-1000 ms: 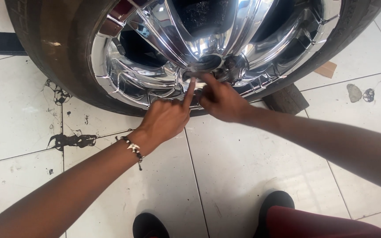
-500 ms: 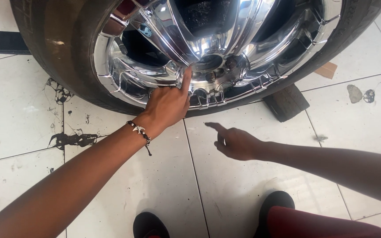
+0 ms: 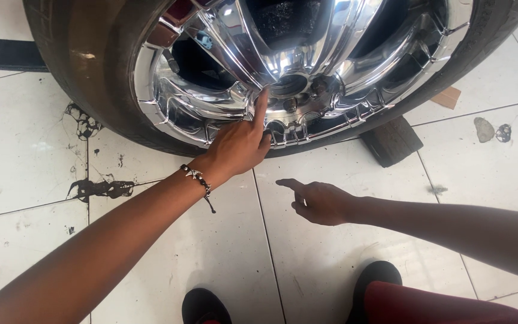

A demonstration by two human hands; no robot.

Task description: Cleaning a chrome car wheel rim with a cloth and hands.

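Your left hand [image 3: 238, 144] reaches up, forefinger straight against the shiny chrome wheel [image 3: 307, 66] by its hub, grip loose and grasping nothing. The wheel stands on glossy white floor tiles [image 3: 25, 150]. Your right hand [image 3: 322, 203] hovers low, forefinger pointing, empty.

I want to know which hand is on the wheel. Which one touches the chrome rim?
The left hand, with the bracelet, touches the chrome rim; the right hand hangs clear above the floor tiles.

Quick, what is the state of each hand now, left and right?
Left hand: open, holding nothing, index finger touching the chrome wheel near its hub.
Right hand: loosely curled, index finger pointing, holding nothing, above the tiled floor.
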